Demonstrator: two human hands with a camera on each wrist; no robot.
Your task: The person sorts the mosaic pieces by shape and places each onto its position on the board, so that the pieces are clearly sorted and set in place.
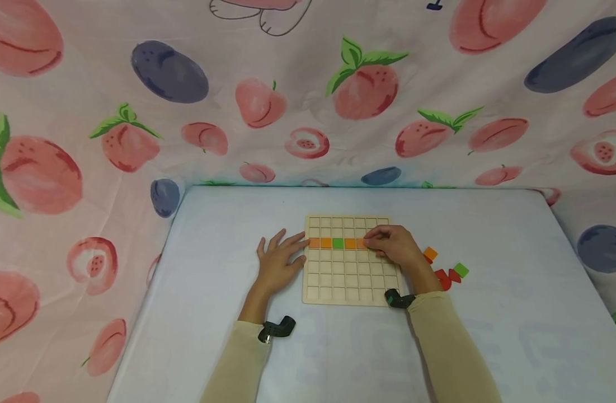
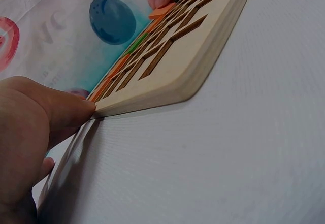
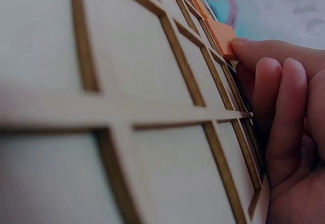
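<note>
A square wooden grid board (image 1: 334, 293) lies on the table in front of me. Along one of its rows sit orange tiles (image 1: 326, 243) with a green tile (image 1: 338, 243) among them. My right hand (image 1: 399, 246) pinches an orange square tile (image 3: 221, 36) between thumb and finger at the right end of that row; in the right wrist view the tile looks slightly tilted over its cell. My left hand (image 1: 276, 266) has its fingers spread beside the board, fingertips touching the left edge. The left wrist view shows a finger (image 2: 76, 109) against the board's side.
To the right of the board, partly behind the right forearm, lie loose pieces: an orange tile (image 1: 431, 253), a green tile (image 1: 461, 270) and red pieces (image 1: 442, 278). A fruit-print cloth (image 1: 267, 145) hangs behind the white table (image 1: 227, 235).
</note>
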